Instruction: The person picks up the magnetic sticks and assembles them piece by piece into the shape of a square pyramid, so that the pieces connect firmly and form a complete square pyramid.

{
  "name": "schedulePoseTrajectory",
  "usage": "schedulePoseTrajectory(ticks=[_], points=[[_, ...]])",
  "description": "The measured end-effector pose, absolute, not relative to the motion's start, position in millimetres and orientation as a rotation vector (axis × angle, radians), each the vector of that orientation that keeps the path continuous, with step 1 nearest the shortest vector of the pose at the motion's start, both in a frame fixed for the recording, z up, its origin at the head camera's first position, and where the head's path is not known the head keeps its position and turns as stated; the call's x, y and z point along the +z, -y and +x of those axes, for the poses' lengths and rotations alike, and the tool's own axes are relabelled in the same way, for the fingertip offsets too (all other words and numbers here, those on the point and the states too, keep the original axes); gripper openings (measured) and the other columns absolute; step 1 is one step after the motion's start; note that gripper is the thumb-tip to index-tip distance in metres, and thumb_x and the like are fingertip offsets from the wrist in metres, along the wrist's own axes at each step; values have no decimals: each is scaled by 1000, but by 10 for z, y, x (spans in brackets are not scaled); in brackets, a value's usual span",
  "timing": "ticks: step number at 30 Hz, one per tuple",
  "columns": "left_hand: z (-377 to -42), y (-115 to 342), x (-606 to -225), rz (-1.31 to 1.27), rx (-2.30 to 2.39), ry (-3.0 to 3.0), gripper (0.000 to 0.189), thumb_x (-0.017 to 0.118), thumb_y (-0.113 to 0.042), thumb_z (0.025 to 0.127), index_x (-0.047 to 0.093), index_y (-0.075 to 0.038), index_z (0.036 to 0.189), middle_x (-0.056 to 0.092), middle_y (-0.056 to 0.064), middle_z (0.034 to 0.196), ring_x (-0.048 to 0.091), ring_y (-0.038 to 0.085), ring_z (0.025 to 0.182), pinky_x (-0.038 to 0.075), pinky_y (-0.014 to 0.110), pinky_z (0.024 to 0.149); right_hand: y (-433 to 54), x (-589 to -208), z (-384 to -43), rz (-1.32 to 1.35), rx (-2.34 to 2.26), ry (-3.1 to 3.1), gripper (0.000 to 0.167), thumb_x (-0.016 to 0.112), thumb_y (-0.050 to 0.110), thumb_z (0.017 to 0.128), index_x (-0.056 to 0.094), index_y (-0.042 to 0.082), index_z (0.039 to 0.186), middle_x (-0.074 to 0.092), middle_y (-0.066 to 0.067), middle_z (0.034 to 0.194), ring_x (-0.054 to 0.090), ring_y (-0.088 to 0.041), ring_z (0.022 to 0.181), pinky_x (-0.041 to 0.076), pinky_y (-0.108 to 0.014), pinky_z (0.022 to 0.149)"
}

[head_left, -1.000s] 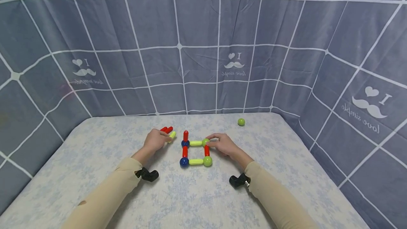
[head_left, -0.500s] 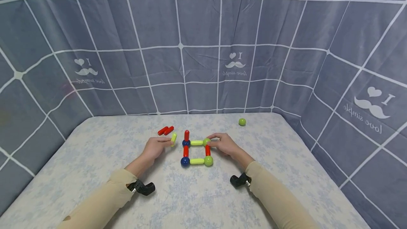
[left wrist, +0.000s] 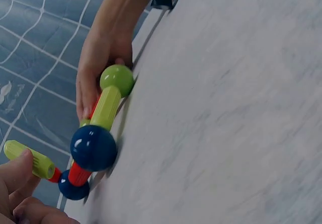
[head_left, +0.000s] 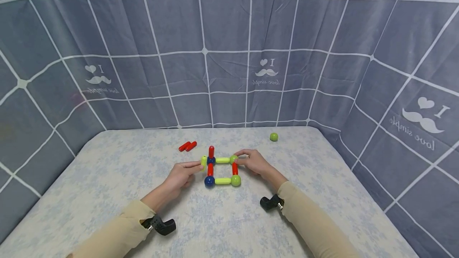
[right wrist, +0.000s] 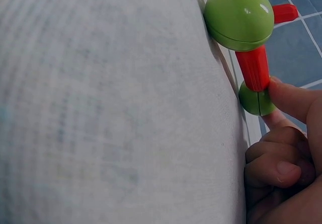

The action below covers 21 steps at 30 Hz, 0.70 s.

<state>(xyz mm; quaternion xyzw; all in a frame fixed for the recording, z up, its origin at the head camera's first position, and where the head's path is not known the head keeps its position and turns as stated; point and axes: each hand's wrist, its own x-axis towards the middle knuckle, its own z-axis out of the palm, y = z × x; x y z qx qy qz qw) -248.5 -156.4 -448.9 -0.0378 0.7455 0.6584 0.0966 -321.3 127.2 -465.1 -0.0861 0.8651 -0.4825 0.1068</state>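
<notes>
A square of toy building rods and balls lies on the table: two blue balls at left, two green balls at right, joined by red and yellow-green rods. A red rod (head_left: 211, 151) stands up from the far blue ball (head_left: 211, 160). My left hand (head_left: 181, 176) pinches a loose yellow-green rod (left wrist: 30, 159) between thumb and fingers, close beside that ball; whether they touch I cannot tell. Thumb and finger of my right hand (head_left: 255, 162) pinch the far green ball (right wrist: 256, 99). Nearer me are the near blue ball (left wrist: 93, 148) and near green ball (head_left: 235, 180).
Two loose red rods (head_left: 188, 146) lie beyond my left hand. A single green ball (head_left: 274, 136) sits near the table's back right edge. Grey-blue curtain (head_left: 229, 71) with white lines hangs behind and at the sides of the patterned tabletop (head_left: 222, 222).
My left hand has picked the yellow-green rod away from the loose red rods and carried it right, up to the far blue ball. My right hand keeps its hold on the green ball.
</notes>
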Motion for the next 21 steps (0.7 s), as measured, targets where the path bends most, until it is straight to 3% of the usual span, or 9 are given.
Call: schedulePoseTrajectory(ticks=[5, 21], points=[[-2413, 1486, -4533, -90, 1964, -2144, 39, 74, -22, 92, 70, -9, 129, 30, -6, 56, 23, 10, 49, 23, 23, 46, -1272, -4649, -3212, -252, -1417, -2552, 30, 73, 35, 92, 72, 26, 120, 30, 8, 48, 23, -11, 40, 28, -26, 40], [-2318, 1416, -4546, -28, 1939, -2151, 43, 75, -18, 91, 67, -3, 131, 40, -5, 61, 25, 9, 48, 25, 23, 47, -1264, -4634, -3200, -244, -1426, -2547, 30, 73, 33, 92, 73, 24, 121, 28, 8, 50, 23, -10, 43, 28, -25, 41]])
